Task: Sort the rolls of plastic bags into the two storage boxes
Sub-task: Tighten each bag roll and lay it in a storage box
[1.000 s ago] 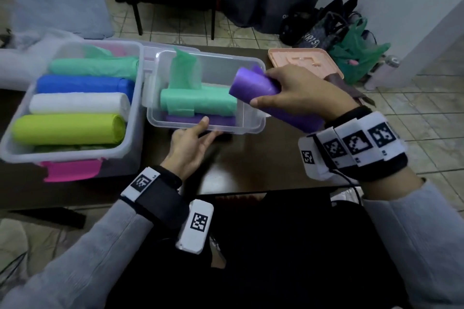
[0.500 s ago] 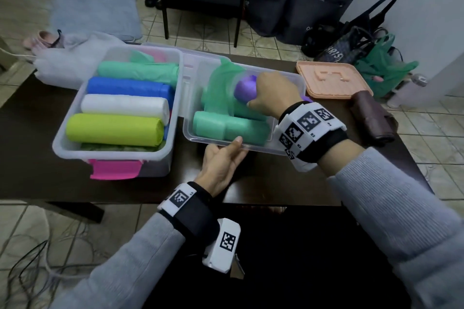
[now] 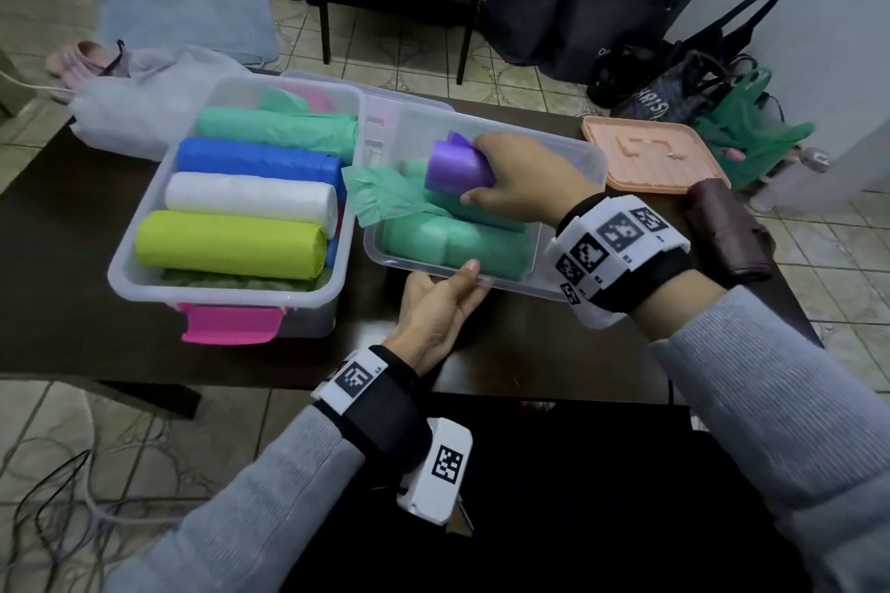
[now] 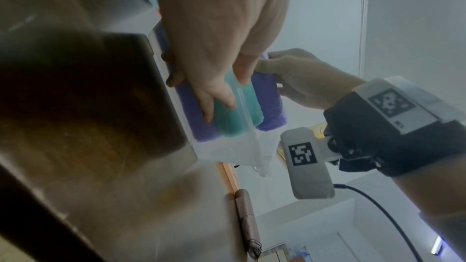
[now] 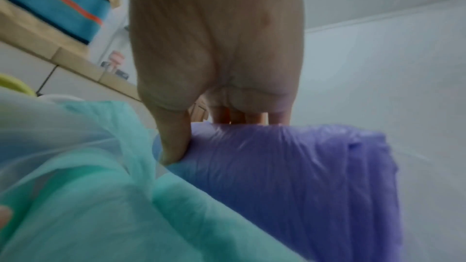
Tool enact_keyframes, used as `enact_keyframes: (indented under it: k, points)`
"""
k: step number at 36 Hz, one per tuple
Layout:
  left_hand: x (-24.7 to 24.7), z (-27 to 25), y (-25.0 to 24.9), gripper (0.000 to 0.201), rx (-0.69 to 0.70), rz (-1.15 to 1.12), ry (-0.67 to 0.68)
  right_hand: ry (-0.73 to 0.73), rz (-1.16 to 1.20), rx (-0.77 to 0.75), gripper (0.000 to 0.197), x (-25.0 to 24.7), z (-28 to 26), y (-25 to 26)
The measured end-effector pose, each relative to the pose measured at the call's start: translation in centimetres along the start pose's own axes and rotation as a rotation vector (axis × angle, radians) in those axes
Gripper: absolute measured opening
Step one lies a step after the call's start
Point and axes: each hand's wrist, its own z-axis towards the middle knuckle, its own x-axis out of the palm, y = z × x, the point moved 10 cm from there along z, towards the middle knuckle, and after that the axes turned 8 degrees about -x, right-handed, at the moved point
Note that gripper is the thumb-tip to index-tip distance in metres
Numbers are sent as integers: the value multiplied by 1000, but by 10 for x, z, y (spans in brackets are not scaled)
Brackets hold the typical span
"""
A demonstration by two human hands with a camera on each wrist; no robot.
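My right hand (image 3: 510,185) grips a purple roll (image 3: 455,166) inside the small clear box (image 3: 570,154), laying it on the teal rolls (image 3: 457,241). The right wrist view shows thumb and fingers pinching that purple roll (image 5: 290,166) above loose teal plastic (image 5: 88,176). My left hand (image 3: 440,299) grips the small box's near rim, thumb on top. From below, the left wrist view shows its fingers (image 4: 216,95) under the small box's floor (image 4: 227,146), with purple and teal rolls visible through it. The large clear box (image 3: 139,250) on the left holds teal, blue, white and lime rolls.
A peach lid (image 3: 650,154) and a brown pouch (image 3: 727,231) lie on the dark table (image 3: 58,231) to the right of the small box. A white plastic bag (image 3: 139,106) sits behind the large box. A chair and bags stand on the tiled floor beyond.
My right hand brought the purple roll from above the table's right side down into the small box and shifted it further left. My left hand stayed on the box's near rim.
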Motion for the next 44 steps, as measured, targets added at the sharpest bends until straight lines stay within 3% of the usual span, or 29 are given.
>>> enact_keyframes:
  k: [7, 13, 17, 21, 26, 30, 33, 36, 40, 44]
  points:
    - [3, 1, -1, 19, -1, -9, 5, -16, -179, -20, 57, 6, 14, 12]
    - [6, 2, -4, 18, -4, 1, -2, -129, -440, -114, 45, -5, 14, 25]
    - [3, 2, -3, 16, -17, 9, -24, -197, -234, -22, 40, -16, 13, 14]
    - [3, 3, -3, 15, -26, 15, -48, -140, -147, -8, 25, -14, 20, 3]
    - [12, 6, -11, 12, -43, 50, -97, -28, -50, 6, 29, -8, 21, -7]
    - [16, 10, -15, 12, -57, 69, -122, -14, 137, -107, 36, -2, 17, 10]
    - [18, 11, -20, 16, -35, 85, -146, 20, 315, -168, 49, 10, 14, 28]
    - [21, 10, -26, 16, -15, 109, -154, 30, 342, -133, 60, 23, 17, 31]
    - [23, 9, -27, 18, -19, 105, -154, -133, 311, -107, 27, 15, 24, 27]
    - [25, 10, -27, 15, -23, 93, -133, -220, 370, -70, 21, 5, 21, 14]
